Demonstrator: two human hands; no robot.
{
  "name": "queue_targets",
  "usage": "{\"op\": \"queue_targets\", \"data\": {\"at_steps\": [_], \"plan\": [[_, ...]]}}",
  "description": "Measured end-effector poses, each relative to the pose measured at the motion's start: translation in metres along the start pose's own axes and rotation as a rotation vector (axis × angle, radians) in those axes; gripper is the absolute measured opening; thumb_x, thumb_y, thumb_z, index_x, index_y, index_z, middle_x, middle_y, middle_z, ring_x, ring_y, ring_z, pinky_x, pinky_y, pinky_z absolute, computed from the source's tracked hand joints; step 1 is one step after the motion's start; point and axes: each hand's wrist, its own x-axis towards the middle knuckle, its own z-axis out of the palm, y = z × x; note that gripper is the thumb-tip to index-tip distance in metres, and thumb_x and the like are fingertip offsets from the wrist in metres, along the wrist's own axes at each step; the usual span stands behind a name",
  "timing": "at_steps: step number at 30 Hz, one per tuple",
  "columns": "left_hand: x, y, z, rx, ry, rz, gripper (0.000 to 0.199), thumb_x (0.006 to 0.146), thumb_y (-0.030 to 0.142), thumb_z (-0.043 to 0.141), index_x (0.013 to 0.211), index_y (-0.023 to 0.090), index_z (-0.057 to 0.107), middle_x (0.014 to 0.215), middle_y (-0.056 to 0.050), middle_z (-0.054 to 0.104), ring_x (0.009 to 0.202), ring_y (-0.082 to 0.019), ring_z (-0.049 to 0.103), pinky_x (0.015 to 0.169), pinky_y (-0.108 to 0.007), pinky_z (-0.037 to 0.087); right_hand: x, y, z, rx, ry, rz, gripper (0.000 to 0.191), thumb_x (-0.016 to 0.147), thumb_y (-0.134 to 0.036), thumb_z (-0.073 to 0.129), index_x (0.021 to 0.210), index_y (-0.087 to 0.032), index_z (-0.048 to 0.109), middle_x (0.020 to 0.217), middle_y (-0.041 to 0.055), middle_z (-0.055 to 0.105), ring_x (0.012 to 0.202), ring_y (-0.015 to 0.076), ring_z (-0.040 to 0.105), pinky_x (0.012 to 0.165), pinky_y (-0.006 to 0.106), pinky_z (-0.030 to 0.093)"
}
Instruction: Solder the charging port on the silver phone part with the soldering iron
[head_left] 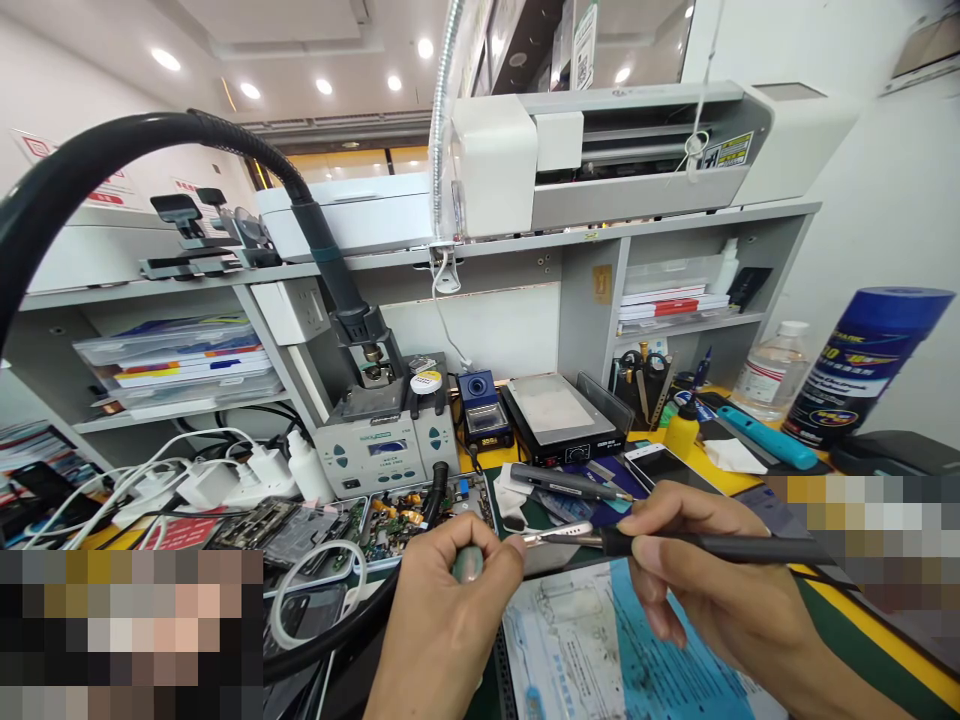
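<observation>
My left hand [457,600] is closed in a pinch on a thin silvery-white strip [566,532] with small dark dots; its exact kind is unclear. Something rounded and greenish [468,564] shows within the curled fingers. My right hand [697,560] grips a soldering iron [731,547] by its dark handle, held nearly level with the tip pointing left. The iron's front end meets or overlaps the strip; contact cannot be made out. Beneath both hands lies a blue and white printed sheet [637,640], stained in places.
Behind my hands stand a hot-air station [379,460], a small blue soldering unit [484,410] and a flat heating plate [562,410]. Circuit boards fill a tray [405,505]. A white phone [660,462], yellow bottle [681,432] and spray can [862,370] are rightward. A black hose [360,635] crosses at left.
</observation>
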Motion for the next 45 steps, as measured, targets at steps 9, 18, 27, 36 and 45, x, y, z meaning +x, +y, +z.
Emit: {"op": "queue_targets", "data": {"at_steps": [9,18,27,36,45], "plan": [[0.001,-0.002,0.0,-0.014,-0.011,0.015,0.041,0.077,0.047,0.069,0.057,0.023,0.041,0.049,0.011,0.023,0.049,-0.008,0.015,0.05,-0.025,0.012,0.0,0.002,-0.001,-0.011,0.007,-0.014,0.025,0.07,-0.037,0.089,0.073,-0.018,0.073,0.045,-0.0015,0.061,0.033,0.0136,0.055,0.031,0.021,0.039],[0.0,-0.002,-0.001,0.0,-0.015,0.031,0.04,0.078,0.048,0.066,0.059,0.022,0.042,0.052,0.011,0.022,0.051,-0.008,0.015,0.05,-0.025,0.01,0.0,-0.001,-0.002,0.045,-0.024,0.026,0.026,0.071,-0.038,0.091,0.075,-0.018,0.075,0.047,-0.001,0.063,0.035,0.0128,0.059,0.032,0.018,0.041],[0.0,-0.003,0.0,-0.005,-0.024,0.006,0.04,0.078,0.048,0.068,0.06,0.022,0.043,0.051,0.011,0.023,0.049,-0.007,0.014,0.049,-0.025,0.009,0.001,0.003,0.004,-0.35,0.083,-0.322,0.024,0.094,-0.041,0.072,0.109,-0.024,0.08,0.077,0.007,0.079,0.051,0.0166,0.066,0.041,0.026,0.05],[0.002,-0.009,-0.004,-0.03,-0.038,0.085,0.044,0.083,0.051,0.067,0.06,0.021,0.045,0.051,0.01,0.026,0.053,-0.009,0.017,0.052,-0.027,0.013,0.007,0.014,-0.003,-0.454,-0.108,-0.265,0.025,0.092,-0.037,0.076,0.115,-0.028,0.077,0.102,0.0083,0.083,0.057,0.0137,0.067,0.047,0.024,0.055],[0.006,-0.016,-0.006,-0.145,-0.052,0.085,0.036,0.087,0.046,0.062,0.063,0.021,0.05,0.053,0.01,0.022,0.051,-0.009,0.015,0.051,-0.029,0.01,0.009,0.012,0.002,-0.43,-0.102,-0.294,0.023,0.092,-0.032,0.077,0.115,-0.031,0.076,0.099,0.0054,0.082,0.057,0.0125,0.068,0.046,0.021,0.055]]}}
